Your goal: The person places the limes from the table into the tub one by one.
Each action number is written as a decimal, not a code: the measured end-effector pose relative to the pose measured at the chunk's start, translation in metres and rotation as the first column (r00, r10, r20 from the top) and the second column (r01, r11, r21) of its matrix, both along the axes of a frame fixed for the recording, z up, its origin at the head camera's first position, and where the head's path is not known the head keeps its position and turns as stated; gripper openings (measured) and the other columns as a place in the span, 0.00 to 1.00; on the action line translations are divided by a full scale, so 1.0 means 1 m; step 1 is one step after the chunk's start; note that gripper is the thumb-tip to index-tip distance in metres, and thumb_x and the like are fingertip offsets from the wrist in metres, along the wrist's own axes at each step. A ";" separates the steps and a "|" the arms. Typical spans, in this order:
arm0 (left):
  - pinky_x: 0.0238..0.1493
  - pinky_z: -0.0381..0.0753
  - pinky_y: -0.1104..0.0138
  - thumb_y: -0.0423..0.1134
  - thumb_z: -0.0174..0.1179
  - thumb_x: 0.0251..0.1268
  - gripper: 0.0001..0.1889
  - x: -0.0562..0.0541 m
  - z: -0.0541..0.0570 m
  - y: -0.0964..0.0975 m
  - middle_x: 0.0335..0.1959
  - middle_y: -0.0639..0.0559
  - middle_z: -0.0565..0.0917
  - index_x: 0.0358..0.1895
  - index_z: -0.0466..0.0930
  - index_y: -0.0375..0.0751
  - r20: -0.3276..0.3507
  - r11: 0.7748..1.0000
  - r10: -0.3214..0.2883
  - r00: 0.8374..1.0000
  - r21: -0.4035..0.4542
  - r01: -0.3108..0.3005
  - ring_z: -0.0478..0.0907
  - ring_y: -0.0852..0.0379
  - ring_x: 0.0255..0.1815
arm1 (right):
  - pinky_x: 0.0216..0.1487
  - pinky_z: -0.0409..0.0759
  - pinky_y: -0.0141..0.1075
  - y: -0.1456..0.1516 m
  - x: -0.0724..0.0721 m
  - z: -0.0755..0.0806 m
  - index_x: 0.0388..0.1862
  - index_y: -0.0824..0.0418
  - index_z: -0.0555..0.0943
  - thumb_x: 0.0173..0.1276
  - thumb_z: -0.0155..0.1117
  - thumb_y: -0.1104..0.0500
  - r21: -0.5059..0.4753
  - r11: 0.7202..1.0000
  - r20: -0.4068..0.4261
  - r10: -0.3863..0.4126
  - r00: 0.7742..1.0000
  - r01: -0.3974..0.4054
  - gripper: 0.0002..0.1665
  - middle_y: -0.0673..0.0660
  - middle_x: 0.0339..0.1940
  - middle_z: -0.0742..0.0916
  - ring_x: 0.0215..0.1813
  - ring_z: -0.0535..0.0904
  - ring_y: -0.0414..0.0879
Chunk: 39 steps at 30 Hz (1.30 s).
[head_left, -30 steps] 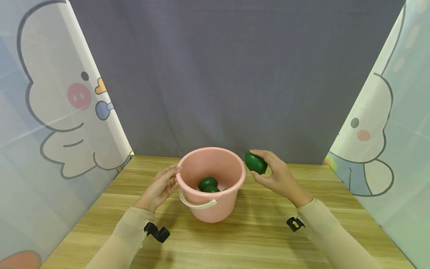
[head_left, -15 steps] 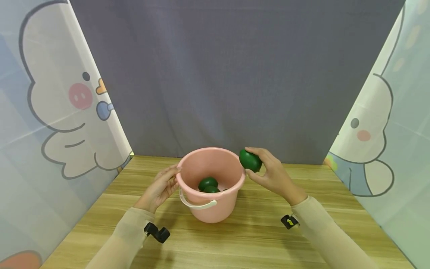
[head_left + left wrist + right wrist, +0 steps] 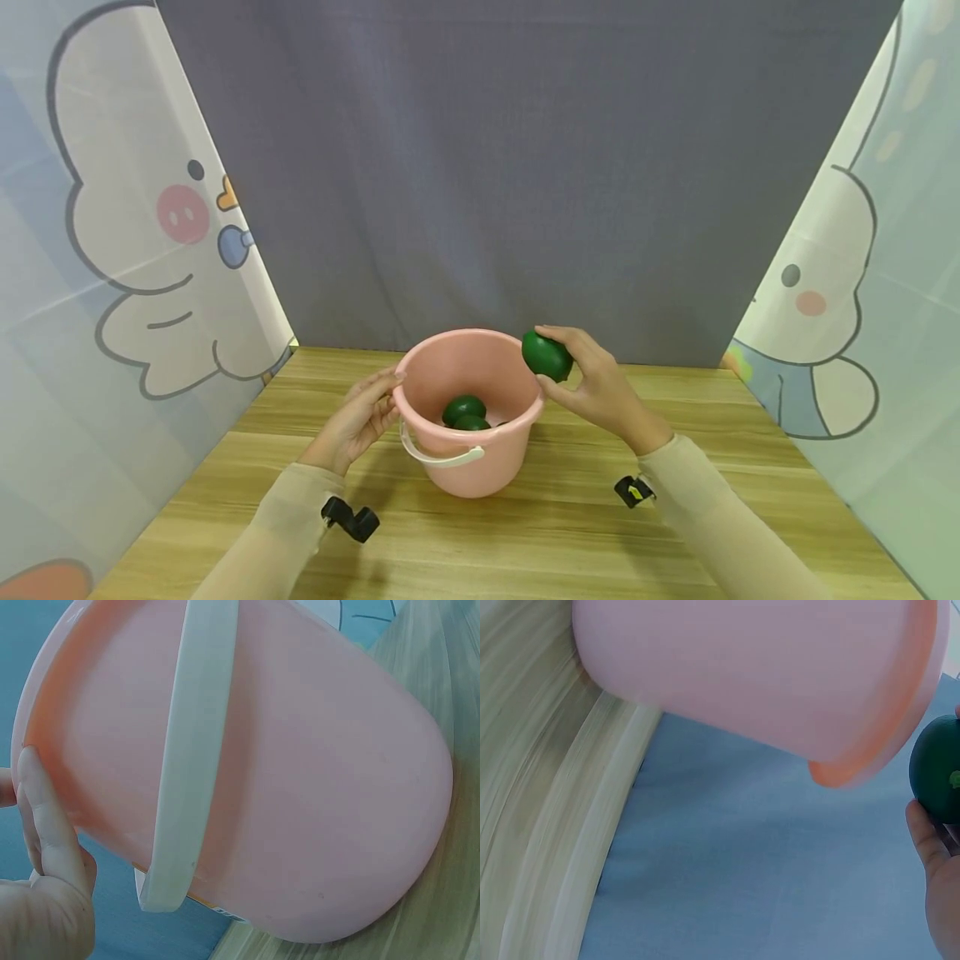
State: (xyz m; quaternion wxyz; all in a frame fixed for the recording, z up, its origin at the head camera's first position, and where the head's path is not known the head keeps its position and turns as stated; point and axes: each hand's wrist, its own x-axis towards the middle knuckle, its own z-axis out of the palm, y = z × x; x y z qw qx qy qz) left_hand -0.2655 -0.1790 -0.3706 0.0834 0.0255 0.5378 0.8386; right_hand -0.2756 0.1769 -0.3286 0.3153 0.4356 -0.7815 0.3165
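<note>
A pink bucket [image 3: 480, 479] with a pale handle [image 3: 442, 458] stands upright on the table. My left hand [image 3: 362, 421] grips its rim at the left; the left wrist view shows that hand [image 3: 56, 840] at the rim too. Between thumb and fingers, my right hand [image 3: 600, 387] holds a dark green oval fruit [image 3: 546, 357] at the bucket's right rim. A small lighter stem spot shows on the fruit [image 3: 936, 769] in the right wrist view. Inside the bucket lie dark green fruits [image 3: 464, 407] of the same look; the near wall partly hides them.
A wood-grain table [image 3: 570, 533] carries the bucket. Behind it hangs a grey cloth [image 3: 480, 167], close to the bucket's far side. Cartoon-printed sheets stand at the left [image 3: 112, 250] and right [image 3: 900, 333]. Black wrist mounts [image 3: 351, 518] sit on both sleeves.
My right hand has moved left with the green fruit, from beside the bucket to its right rim. The left hand and the bucket have stayed in place.
</note>
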 end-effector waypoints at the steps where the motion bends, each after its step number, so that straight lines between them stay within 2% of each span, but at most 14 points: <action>1: 0.25 0.79 0.83 0.34 0.52 0.77 0.20 0.000 0.000 0.000 0.33 0.53 0.73 0.67 0.65 0.35 -0.002 1.000 -0.002 1.000 0.000 0.002 0.74 0.68 0.23 | 0.60 0.82 0.38 -0.001 0.000 0.001 0.70 0.61 0.72 0.58 0.75 0.64 0.000 1.000 0.004 0.001 1.000 -0.001 0.40 0.59 0.64 0.78 0.63 0.75 0.53; 8: 0.25 0.80 0.83 0.35 0.52 0.77 0.19 -0.001 0.000 0.000 0.34 0.53 0.73 0.66 0.65 0.35 -0.008 1.000 -0.005 1.000 0.002 0.005 0.74 0.68 0.23 | 0.59 0.83 0.43 -0.010 0.000 0.004 0.70 0.61 0.73 0.59 0.74 0.65 -0.002 1.000 0.018 0.017 1.000 -0.017 0.39 0.59 0.65 0.78 0.63 0.75 0.54; 21: 0.25 0.80 0.82 0.35 0.52 0.78 0.18 -0.001 -0.001 0.004 0.33 0.53 0.73 0.65 0.66 0.35 -0.014 1.000 -0.006 1.000 0.006 0.006 0.74 0.68 0.23 | 0.57 0.84 0.42 -0.015 -0.006 0.002 0.70 0.61 0.72 0.61 0.73 0.63 0.004 0.999 0.039 0.049 0.998 -0.050 0.38 0.59 0.65 0.77 0.63 0.75 0.52; 30: 0.25 0.79 0.83 0.35 0.51 0.78 0.23 -0.001 -0.001 0.005 0.34 0.54 0.73 0.70 0.62 0.34 -0.004 1.000 -0.006 1.000 -0.007 0.006 0.74 0.68 0.23 | 0.48 0.86 0.39 -0.020 -0.008 0.000 0.70 0.59 0.72 0.62 0.73 0.61 0.016 0.999 0.048 0.048 0.998 -0.049 0.38 0.57 0.64 0.78 0.59 0.77 0.49; 39: 0.25 0.79 0.83 0.34 0.51 0.78 0.23 -0.001 -0.001 0.005 0.34 0.54 0.73 0.71 0.61 0.33 -0.010 1.000 -0.005 1.000 0.001 0.005 0.74 0.68 0.23 | 0.28 0.83 0.33 -0.025 -0.009 0.001 0.71 0.58 0.71 0.62 0.73 0.60 0.019 0.999 0.072 0.037 0.997 -0.039 0.38 0.59 0.63 0.77 0.44 0.77 0.46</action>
